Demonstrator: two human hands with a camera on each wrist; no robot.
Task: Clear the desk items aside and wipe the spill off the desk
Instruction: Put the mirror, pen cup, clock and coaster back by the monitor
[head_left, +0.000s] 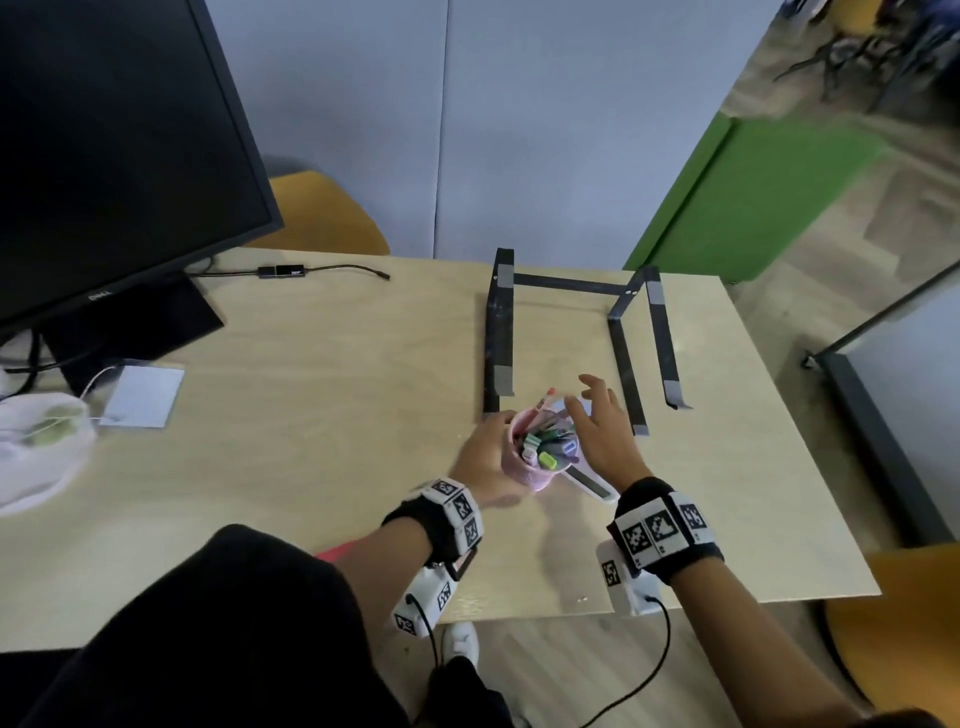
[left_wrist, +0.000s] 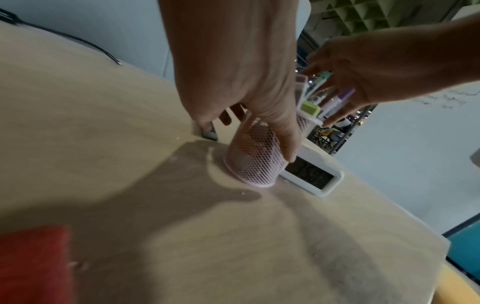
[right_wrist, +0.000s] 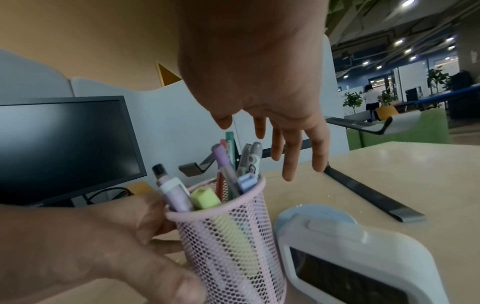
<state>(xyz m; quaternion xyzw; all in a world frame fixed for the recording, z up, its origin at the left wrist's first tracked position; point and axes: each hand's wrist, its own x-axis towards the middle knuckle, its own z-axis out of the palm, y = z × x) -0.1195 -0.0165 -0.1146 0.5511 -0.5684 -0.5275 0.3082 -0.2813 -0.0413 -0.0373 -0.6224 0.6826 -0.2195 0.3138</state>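
Observation:
A pink mesh pen holder (head_left: 522, 470) (right_wrist: 233, 246) full of pens and highlighters stands on the wooden desk (head_left: 311, 415). My left hand (head_left: 491, 457) (left_wrist: 241, 86) grips it from the left, thumb and fingers curled round its wall (left_wrist: 253, 162). My right hand (head_left: 595, 415) (right_wrist: 262, 86) hovers open just above and to the right of the pens, fingers spread and touching nothing. A white digital clock (head_left: 592, 486) (left_wrist: 311, 176) (right_wrist: 350, 257) lies right beside the holder. A glossy wet patch (left_wrist: 221, 181) rings the holder's base. A red cloth (left_wrist: 33, 263) lies near the front edge.
A black laptop stand (head_left: 571, 332) stands just behind the holder. A monitor (head_left: 104, 156) with cables fills the far left, with a grey pad (head_left: 143, 395) and a white bundle (head_left: 36, 447) in front of it. The desk's front edge (head_left: 519, 613) is close to my wrists.

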